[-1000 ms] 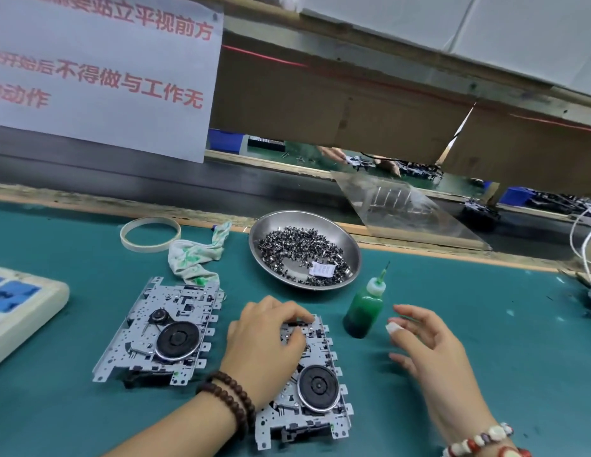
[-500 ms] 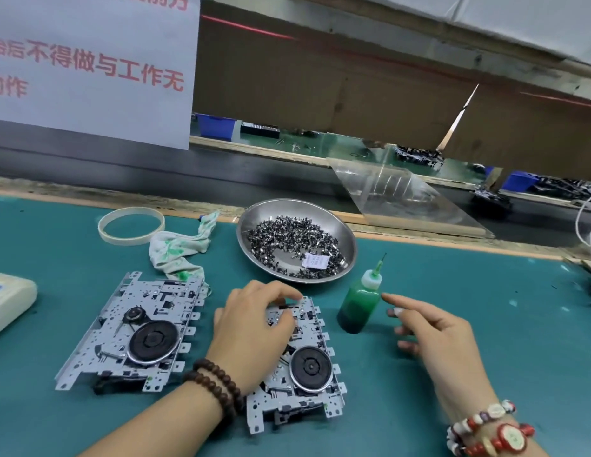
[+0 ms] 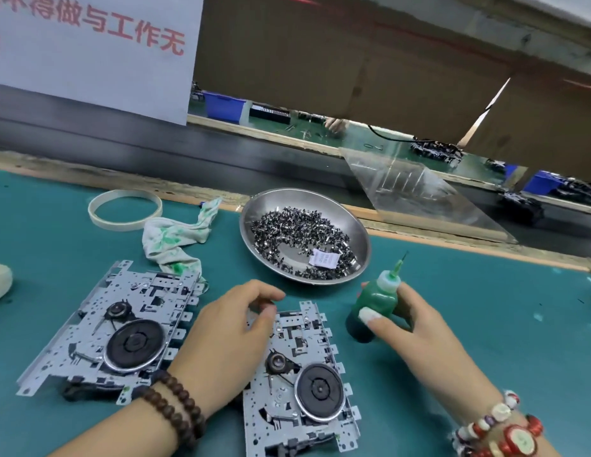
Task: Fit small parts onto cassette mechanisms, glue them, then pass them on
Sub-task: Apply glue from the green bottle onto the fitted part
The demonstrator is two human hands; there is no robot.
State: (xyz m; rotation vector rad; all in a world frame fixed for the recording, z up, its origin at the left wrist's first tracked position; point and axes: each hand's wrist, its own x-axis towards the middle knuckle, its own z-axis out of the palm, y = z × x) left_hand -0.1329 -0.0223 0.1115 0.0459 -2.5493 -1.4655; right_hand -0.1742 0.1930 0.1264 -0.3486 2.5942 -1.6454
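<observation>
We see the right hand (image 3: 416,328) wrapped around the green glue bottle (image 3: 375,305), upright on the desk (image 3: 485,308) just below the parts dish (image 3: 305,237); left hand (image 3: 228,338), fingers curled, rests on the near cassette mechanism (image 3: 300,380), grip unclear; second mechanism (image 3: 119,331) beside it, left

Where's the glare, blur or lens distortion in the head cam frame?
Head view: glare on the steel dish rim and the clear acrylic sheet; wide-angle bowing along the bench edge; far conveyor soft and dim; hands' shadows faint; right hand on the green glue bottle and left hand are fairly sharp.
</observation>
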